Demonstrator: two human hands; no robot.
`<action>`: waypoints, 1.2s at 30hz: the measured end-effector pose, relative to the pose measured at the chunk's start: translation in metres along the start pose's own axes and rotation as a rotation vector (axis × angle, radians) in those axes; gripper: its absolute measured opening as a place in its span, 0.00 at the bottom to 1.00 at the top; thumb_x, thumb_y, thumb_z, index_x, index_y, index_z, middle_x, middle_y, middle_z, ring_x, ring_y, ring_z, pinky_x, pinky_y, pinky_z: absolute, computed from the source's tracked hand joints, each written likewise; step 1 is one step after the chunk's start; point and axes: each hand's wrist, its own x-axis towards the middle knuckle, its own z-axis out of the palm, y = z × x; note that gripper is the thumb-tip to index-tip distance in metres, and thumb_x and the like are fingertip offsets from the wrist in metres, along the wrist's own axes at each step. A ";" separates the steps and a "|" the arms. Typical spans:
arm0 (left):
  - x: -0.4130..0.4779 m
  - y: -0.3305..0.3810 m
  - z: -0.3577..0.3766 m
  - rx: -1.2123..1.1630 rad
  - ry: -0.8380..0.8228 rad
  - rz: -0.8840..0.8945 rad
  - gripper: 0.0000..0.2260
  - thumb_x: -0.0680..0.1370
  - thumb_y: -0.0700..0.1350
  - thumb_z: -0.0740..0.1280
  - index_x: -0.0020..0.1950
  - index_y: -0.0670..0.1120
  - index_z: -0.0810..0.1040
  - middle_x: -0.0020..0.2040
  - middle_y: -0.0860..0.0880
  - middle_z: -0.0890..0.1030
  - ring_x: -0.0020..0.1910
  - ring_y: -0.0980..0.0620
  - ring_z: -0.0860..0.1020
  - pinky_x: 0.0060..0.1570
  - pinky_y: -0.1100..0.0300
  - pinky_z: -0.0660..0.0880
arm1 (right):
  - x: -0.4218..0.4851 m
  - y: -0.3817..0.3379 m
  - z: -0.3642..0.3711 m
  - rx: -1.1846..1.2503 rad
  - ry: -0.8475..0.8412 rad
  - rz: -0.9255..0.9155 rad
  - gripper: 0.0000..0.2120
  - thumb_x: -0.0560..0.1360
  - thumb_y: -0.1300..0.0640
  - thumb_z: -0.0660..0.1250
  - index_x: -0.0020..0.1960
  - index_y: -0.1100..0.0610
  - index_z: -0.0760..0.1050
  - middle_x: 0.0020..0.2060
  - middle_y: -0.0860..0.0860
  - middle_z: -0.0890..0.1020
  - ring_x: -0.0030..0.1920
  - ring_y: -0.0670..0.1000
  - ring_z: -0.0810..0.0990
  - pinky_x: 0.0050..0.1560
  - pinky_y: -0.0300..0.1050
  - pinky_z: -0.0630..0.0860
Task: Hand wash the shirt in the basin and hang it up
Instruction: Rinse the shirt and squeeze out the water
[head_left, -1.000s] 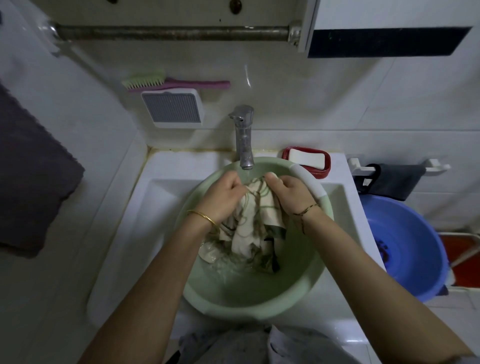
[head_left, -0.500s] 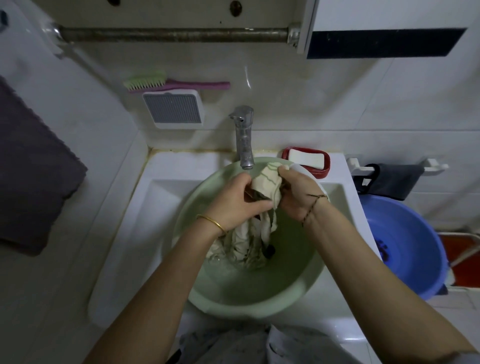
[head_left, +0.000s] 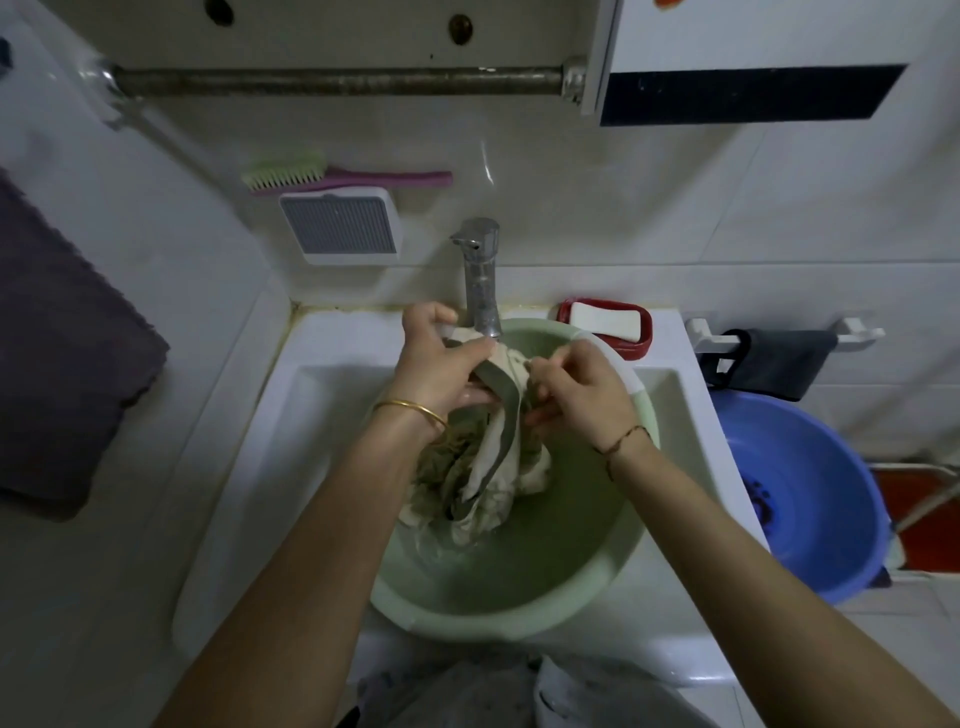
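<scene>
Left hand (head_left: 436, 364) and right hand (head_left: 576, 395) grip the shirt (head_left: 483, 467), bunched between them.

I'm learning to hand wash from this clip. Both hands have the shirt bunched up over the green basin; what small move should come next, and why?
Probably rub the two gripped bunches against each other. The left hand and right hand each grip a fold of the shirt just below the tap, while its lower end trails in the water of the green basin, so it looks mid-scrub, not ready to wring.
</scene>
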 end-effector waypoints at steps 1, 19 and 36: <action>-0.001 0.003 0.001 -0.038 -0.022 0.000 0.12 0.77 0.34 0.64 0.53 0.48 0.66 0.48 0.42 0.74 0.43 0.46 0.80 0.33 0.53 0.81 | -0.003 0.000 0.001 0.019 -0.089 -0.018 0.09 0.76 0.54 0.66 0.46 0.58 0.69 0.36 0.53 0.78 0.38 0.56 0.80 0.40 0.49 0.78; 0.014 0.006 -0.023 1.009 -0.020 0.331 0.15 0.69 0.46 0.75 0.45 0.48 0.69 0.48 0.49 0.68 0.48 0.50 0.68 0.44 0.59 0.66 | 0.019 -0.042 -0.016 0.197 -0.140 0.012 0.08 0.58 0.61 0.61 0.36 0.63 0.73 0.34 0.56 0.71 0.39 0.54 0.69 0.38 0.43 0.65; 0.008 0.046 -0.033 0.639 -0.027 0.396 0.06 0.75 0.36 0.64 0.51 0.44 0.72 0.42 0.52 0.73 0.46 0.52 0.74 0.42 0.66 0.68 | 0.023 0.011 -0.005 -0.468 -0.152 0.107 0.07 0.78 0.58 0.59 0.52 0.59 0.73 0.41 0.53 0.77 0.42 0.52 0.74 0.45 0.44 0.70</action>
